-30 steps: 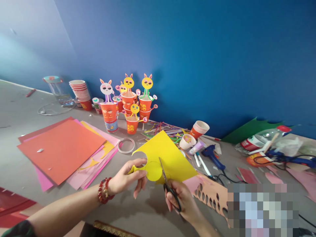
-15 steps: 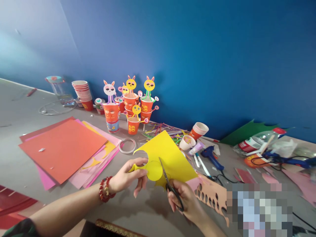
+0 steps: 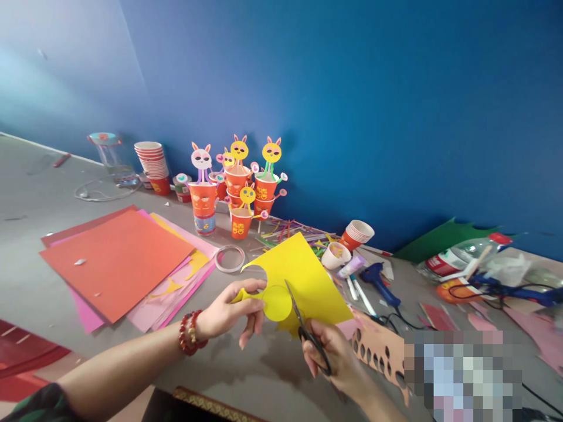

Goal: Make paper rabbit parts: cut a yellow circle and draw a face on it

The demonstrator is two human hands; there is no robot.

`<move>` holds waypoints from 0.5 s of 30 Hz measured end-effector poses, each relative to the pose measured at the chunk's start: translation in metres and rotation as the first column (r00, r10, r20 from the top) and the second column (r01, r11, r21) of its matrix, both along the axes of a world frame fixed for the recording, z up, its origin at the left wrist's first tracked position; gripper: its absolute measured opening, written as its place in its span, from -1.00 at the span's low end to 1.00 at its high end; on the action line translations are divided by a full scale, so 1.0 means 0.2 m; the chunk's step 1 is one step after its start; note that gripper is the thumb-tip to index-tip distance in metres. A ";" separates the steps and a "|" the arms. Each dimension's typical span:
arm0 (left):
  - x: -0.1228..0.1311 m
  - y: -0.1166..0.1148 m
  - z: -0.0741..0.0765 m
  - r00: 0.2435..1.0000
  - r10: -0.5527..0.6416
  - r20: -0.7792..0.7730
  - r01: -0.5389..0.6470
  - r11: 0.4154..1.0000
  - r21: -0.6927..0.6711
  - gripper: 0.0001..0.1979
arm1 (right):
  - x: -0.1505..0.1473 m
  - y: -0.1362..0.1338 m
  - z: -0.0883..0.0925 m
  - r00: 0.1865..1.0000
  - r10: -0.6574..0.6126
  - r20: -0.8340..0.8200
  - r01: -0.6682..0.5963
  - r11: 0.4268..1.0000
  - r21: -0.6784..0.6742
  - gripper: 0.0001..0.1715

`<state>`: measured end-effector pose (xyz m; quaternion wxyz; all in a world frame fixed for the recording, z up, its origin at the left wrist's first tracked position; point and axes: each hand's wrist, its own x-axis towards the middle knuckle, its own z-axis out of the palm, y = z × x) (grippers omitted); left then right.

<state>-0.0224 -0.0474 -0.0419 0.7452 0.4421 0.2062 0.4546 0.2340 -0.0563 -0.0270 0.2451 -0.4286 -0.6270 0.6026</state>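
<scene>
Between thumb and fingers, my left hand pinches the left part of a yellow sheet of paper. A rounded bite is gone from the sheet's left edge. Beside my fingertips a round yellow piece shows, partly cut round and seemingly still joined to the sheet. My right hand is closed round the black handles of a pair of scissors. Their blades lie at the right edge of the round piece, tip pointing up and away.
A stack of coloured paper lies left, beside a tape roll. Cup figures with animal faces stand at the back. Thin paper strips, a white cup, a blue glue gun and a bottle are to the right.
The whole view has shifted slightly, so things sit a little further right. My hands, the scissors and the yellow paper keep nearly the same positions relative to each other.
</scene>
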 end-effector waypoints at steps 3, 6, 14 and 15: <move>-0.01 0.00 0.01 1.000 -0.001 -0.006 0.001 1.000 -0.018 -0.61 | 0.00 0.00 0.01 1.000 -0.003 0.009 0.003 1.000 -0.005 -0.27; -0.01 0.01 0.03 0.999 -0.013 -0.033 0.011 0.998 -0.056 -0.63 | 0.01 0.01 0.01 1.000 0.007 0.028 -0.007 1.000 0.002 -0.28; -0.03 0.02 0.05 0.998 -0.025 -0.055 0.019 0.995 -0.096 -0.64 | 0.01 0.01 -0.03 1.000 0.022 0.019 -0.022 1.000 0.000 -0.31; -0.03 0.02 0.05 0.998 -0.025 -0.062 0.018 0.995 -0.101 -0.64 | 0.01 0.01 -0.02 0.999 0.029 0.015 -0.029 1.000 -0.001 -0.31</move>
